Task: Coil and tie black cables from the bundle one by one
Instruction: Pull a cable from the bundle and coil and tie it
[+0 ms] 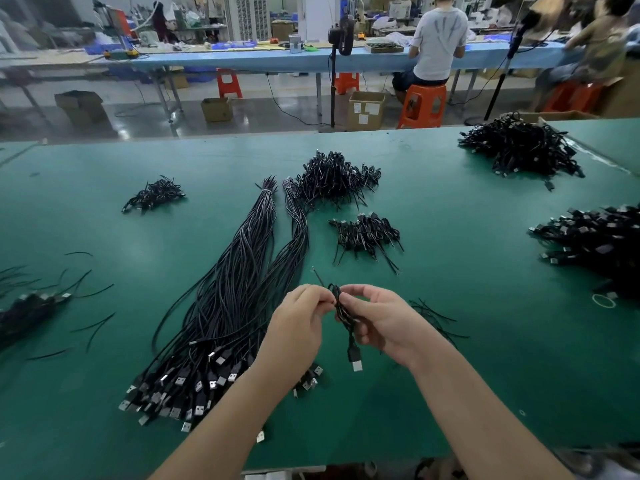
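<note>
A coiled black cable (343, 311) hangs between my hands above the green table (485, 323); its USB plug (355, 358) dangles below. My left hand (298, 323) pinches the coil near its top. My right hand (377, 320) grips the coil's body with curled fingers. A thin tail end sticks up just left of the coil. The long bundle of straight black cables (239, 289) lies to the left, USB plugs fanned out near my left forearm.
Piles of coiled cables lie at centre (332, 178), centre right (367, 233), back right (519, 147), right edge (595, 237), back left (154, 195) and left edge (27, 310). Loose black ties (433, 317) lie by my right hand. People sit at a far bench.
</note>
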The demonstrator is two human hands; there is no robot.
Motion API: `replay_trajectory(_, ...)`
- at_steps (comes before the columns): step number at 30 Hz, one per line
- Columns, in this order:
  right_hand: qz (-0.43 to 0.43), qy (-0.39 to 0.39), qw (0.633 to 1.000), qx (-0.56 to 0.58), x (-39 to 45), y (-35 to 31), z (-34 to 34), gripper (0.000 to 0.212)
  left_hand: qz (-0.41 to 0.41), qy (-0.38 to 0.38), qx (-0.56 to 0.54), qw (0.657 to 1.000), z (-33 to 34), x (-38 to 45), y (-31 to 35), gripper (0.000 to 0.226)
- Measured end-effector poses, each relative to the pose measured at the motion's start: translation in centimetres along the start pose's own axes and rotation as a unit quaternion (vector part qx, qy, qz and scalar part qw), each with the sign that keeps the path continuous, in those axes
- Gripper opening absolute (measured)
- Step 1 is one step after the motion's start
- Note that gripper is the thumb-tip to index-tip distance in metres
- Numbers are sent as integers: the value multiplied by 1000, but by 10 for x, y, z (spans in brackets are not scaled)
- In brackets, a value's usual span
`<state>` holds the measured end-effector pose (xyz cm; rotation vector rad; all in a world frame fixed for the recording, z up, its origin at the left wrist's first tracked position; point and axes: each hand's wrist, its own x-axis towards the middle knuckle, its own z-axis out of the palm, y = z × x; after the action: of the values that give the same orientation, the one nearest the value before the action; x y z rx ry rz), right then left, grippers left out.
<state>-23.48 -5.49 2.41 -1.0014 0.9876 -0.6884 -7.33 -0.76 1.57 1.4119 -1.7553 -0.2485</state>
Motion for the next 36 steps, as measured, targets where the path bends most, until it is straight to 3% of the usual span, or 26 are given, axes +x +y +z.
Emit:
replay_trajectory(3, -120, 5, 988, -100, -4, 1, 1, 20, -101, -3, -48, 994, -1, 4, 2, 14)
replay_trajectory(5, -180, -5, 966, -184, -5, 4, 4, 32, -212, -20, -105, 971, -1, 11, -2, 15)
replay_trajectory(7, -206, 23, 938, -278, -3, 8, 5, 44, -294, -43, -177, 938, 0, 15, -5, 16)
replay_trajectory(9, -207, 47, 933, -290, 1, 12, 4, 44, -312, -56, -192, 929, 0, 16, -6, 17)
replay_trajectory(13, -193, 79, 948, -241, 5, 15, 8, 17, -254, -72, -111, 958, 1, 10, -4, 24)
replay_trajectory(18, -54, 61, 986, -149, 8, 9, 5, 28, -100, -57, 14, 993, 7, -1, -5, 16)
replay_trajectory(24, 24, 47, 995, -87, 9, 10, 4, 24, 80, -5, 125, 989, 13, -5, -17, 29)
replay_trajectory(28, 41, 29, 996, -77, 9, 8, 5, 24, 110, 4, 136, 985, 15, -7, -23, 27)
replay_trajectory(30, 29, 37, 996, -77, 10, 9, 6, 27, 57, -6, 93, 994, 15, -8, -22, 16)
replay_trajectory(32, 3, 54, 993, -103, 11, 10, 7, 25, -49, -35, 24, 998, 13, -7, -21, 12)
replay_trajectory(36, -38, 90, 986, -136, 17, 15, 10, 20, -203, -90, -77, 972, 11, -2, -27, 17)
